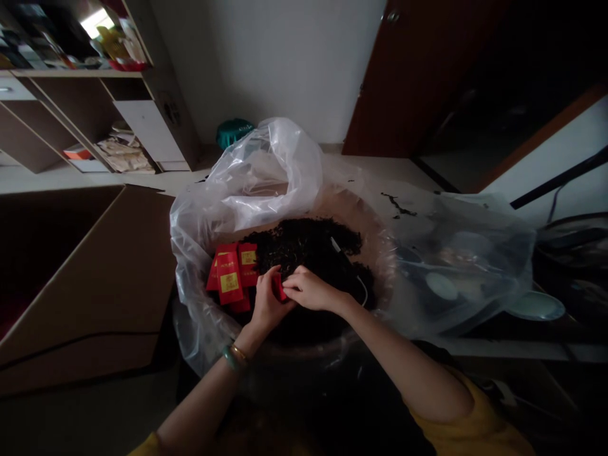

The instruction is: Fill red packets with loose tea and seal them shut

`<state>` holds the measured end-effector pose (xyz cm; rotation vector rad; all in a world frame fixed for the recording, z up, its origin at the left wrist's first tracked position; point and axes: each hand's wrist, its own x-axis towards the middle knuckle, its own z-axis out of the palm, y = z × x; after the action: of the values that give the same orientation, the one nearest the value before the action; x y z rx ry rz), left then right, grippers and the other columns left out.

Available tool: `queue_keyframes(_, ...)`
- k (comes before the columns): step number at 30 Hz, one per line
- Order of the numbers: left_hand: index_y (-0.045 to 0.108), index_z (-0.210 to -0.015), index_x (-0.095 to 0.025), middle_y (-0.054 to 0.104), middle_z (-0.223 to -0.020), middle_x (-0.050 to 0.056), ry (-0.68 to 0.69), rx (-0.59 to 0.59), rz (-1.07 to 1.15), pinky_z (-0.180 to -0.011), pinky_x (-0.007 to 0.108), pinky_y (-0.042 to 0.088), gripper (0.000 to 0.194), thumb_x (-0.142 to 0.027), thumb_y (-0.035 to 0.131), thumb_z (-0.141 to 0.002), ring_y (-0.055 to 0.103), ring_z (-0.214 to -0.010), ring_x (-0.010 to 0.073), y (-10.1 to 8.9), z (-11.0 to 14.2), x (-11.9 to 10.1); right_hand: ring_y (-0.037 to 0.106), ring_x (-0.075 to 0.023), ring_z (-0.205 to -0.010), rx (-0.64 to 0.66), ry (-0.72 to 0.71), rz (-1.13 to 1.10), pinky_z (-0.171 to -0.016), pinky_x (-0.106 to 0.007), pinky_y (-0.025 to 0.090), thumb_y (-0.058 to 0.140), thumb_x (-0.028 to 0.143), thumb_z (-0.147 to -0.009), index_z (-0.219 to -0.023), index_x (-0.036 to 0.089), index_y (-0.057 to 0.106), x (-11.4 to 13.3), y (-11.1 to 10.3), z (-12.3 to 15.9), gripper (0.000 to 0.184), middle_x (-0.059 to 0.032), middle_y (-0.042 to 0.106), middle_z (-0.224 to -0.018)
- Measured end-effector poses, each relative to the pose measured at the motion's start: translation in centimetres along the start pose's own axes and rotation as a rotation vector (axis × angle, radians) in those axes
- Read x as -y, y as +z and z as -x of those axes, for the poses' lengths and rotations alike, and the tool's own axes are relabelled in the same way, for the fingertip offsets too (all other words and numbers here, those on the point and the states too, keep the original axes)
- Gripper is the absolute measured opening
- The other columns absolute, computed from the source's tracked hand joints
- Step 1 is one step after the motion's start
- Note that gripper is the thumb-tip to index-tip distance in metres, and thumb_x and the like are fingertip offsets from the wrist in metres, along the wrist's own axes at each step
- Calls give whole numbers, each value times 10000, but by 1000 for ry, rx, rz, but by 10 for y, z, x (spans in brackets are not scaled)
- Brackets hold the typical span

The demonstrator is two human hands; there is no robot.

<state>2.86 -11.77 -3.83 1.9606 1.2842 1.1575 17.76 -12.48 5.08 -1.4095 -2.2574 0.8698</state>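
In the middle of the view, my left hand is closed around a small red packet, holding it above a heap of dark, dry leaves that look like loose tea. The fingertips of my right hand are pinched together at the packet's upper edge. Fingers cover much of the packet, so its opening and contents are hidden. Just left of my hands, several flat red packets with gold labels lie overlapping on the leaves. A light-coloured handle-like piece shows among the leaves beyond my right hand.
Clear plastic sheeting lines the round container and bunches up at its back. A large cardboard box stands left. On the right lies a clear plastic bag, with leaf crumbs scattered behind it. Shelves stand behind.
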Motion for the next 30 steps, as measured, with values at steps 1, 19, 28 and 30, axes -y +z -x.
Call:
queue_keyframes(1,464,-1226,-208,589,-1020,62,17,-3,-28,-875,427,458,726,-196,761,-563,558,-954,250,0,0,0,495,-184,-832,-4,-20,11,-770,-278,411,562,136,-834,-653,191,676,2,1,1,221,-18,647,-680)
queue_keyframes(19,560,-1147,-213,589,-1057,75,202,-41,-183,-876,421,492,495,-176,715,-678,552,-991,252,-8,2,-1,522,-139,-634,-221,253,116,-650,-257,455,677,282,-789,-825,172,707,0,8,9,119,-51,598,-751)
queue_keyframes(28,552,-1172,-233,551,-1045,69,172,-83,-178,-854,415,509,517,-193,725,-686,560,-981,245,-5,6,-5,582,-120,-617,-260,161,-224,-619,-226,448,562,197,-841,-774,189,644,1,16,5,107,10,656,-690)
queue_keyframes(30,554,-1158,-230,561,-1025,67,175,-84,-173,-845,415,507,511,-198,731,-680,555,-966,245,-6,5,-5,601,-125,-621,-272,151,-297,-616,-226,461,568,224,-836,-768,185,641,1,14,5,107,8,668,-691)
